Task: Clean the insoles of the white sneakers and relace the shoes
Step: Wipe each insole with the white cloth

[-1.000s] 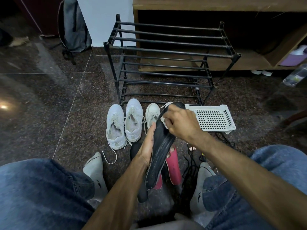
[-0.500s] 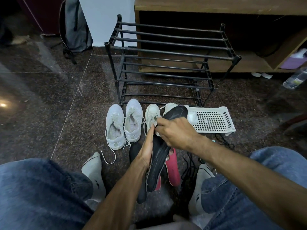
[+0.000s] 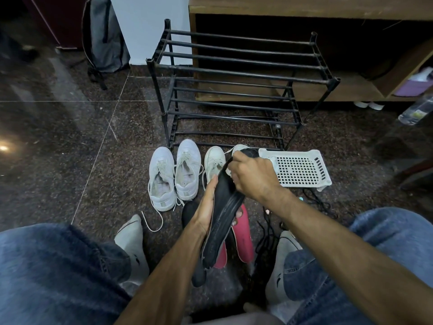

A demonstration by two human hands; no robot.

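Head view, left hand (image 3: 206, 207) cradling black insole (image 3: 222, 214), right hand (image 3: 251, 175) curled on its toe.

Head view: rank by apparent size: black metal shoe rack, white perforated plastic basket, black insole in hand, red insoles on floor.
1. Black metal shoe rack, clearly largest.
2. White perforated plastic basket and black insole held by the left hand: look alike; the insole is nearer the camera, so unranked.
3. Red insoles: smallest showing, partly hidden.

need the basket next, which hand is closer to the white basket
Right. The right hand sits at the toe end of the black insole, just beside the white basket. The left hand grips the insole lower down, farther away.
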